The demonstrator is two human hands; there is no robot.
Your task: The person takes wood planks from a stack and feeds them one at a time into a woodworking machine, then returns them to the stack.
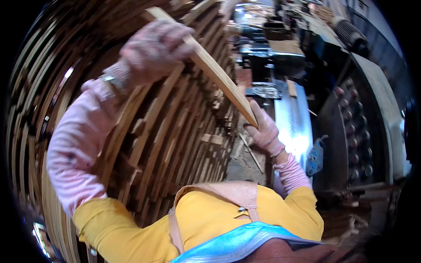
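Observation:
A long, pale wooden strip [218, 78] slants across the middle of the head view, held up in both my gloved hands. My left hand [154, 51], somewhat blurred, grips it toward its upper far part, with the fingers wrapped over it. At the lower near end my right hand [265, 131] is closed round the strip, thumb on one side. To the left and below the strip stand tall stacks of wooden strips [149, 144]. Just right of my right hand lies a shiny metal machine bed [293, 118].
A control panel [356, 127] with rows of round buttons stands at the right. Beyond the bed is a machine head with metal parts [265, 90], and a ribbed motor [348, 30] farther back. A thin stick [251, 153] lies below my right hand.

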